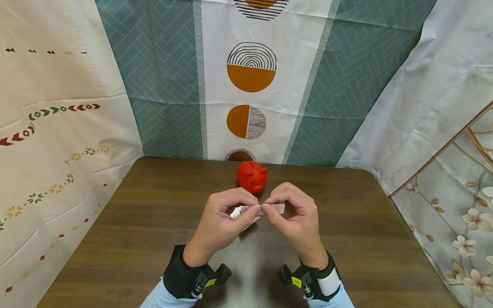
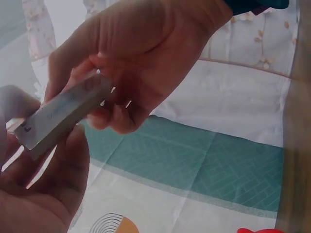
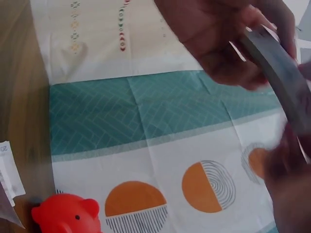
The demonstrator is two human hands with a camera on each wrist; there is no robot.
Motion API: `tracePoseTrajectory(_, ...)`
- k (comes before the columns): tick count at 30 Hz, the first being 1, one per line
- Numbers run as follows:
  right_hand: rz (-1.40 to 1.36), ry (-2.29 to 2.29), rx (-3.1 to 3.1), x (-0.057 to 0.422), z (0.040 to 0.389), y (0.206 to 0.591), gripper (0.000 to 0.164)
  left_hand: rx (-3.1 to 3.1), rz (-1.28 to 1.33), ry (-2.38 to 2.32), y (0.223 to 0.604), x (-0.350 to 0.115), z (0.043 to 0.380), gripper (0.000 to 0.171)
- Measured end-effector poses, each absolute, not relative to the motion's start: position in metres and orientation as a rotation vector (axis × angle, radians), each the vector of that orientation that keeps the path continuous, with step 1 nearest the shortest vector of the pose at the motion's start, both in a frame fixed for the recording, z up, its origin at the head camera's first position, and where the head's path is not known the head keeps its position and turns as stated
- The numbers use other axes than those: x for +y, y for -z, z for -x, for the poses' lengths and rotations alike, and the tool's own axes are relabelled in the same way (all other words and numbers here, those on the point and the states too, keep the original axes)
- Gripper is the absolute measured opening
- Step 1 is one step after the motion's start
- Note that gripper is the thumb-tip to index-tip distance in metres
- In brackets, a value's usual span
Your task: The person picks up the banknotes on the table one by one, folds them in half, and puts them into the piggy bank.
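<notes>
Over the middle of the table, my left hand (image 1: pixel 221 222) and right hand (image 1: pixel 298 218) pinch a narrow pale strip (image 1: pixel 278 208) between thumbs and fingertips. Both thumbs meet near its middle, and one end sticks out past the right thumb. From the left wrist view, the strip (image 2: pixel 63 109) looks like a flat bar with faint print on its whitish face and a darker long edge. Its near end is cut off in the right wrist view. Below the hands, whitish paper pieces (image 1: pixel 236 212) lie on the table, partly hidden by the left hand.
A red piggy bank (image 1: pixel 252 176) stands just beyond the hands, near the table's back edge. The brown wooden table (image 1: pixel 154 205) extends to both sides. Patterned cloths (image 1: pixel 165 85) hang behind it and along both sides. Printed white paper (image 3: pixel 9 170) shows near the piggy bank.
</notes>
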State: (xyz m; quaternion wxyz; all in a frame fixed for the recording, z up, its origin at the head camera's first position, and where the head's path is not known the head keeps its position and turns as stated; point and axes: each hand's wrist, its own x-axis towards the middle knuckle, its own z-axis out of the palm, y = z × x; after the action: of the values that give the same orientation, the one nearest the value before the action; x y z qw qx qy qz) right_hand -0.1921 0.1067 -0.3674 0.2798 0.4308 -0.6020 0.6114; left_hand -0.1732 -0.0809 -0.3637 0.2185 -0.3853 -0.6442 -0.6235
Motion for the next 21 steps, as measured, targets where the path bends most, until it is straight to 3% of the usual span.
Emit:
tracePoseTrajectory(5, -0.925, -1.551, -1.584, 0.101, 0.1917, 0.369, 0.021, -1.808, 1.001, 1.703, 0.3649, -0.077, 0.1725, 0.014)
tracePoseTrajectory(8, -0.929, -1.543, -1.614, 0.0996, 0.1913, 0.3703, 0.013, -1.845, 0.998, 1.61, 0.365, -0.0755, 0.1722, 0.022)
tracePoseTrajectory(12, -0.976, -1.595, -1.671, 0.1007, 0.1903, 0.3718, 0.024, -1.892, 0.975, 1.446, 0.3643, -0.0751, 0.1711, 0.031)
tracePoseTrajectory(15, -1.013, -1.635, -1.676, 0.1027, 0.1898, 0.3717, 0.027, -1.906, 0.949, 1.332, 0.3638, -0.0752, 0.1714, 0.029)
tracePoseTrajectory(21, -0.978, -1.637, -1.709, 0.1083, 0.1894, 0.3706, 0.013, -1.851, 0.805, 1.289, 0.3633, -0.0765, 0.1743, 0.015)
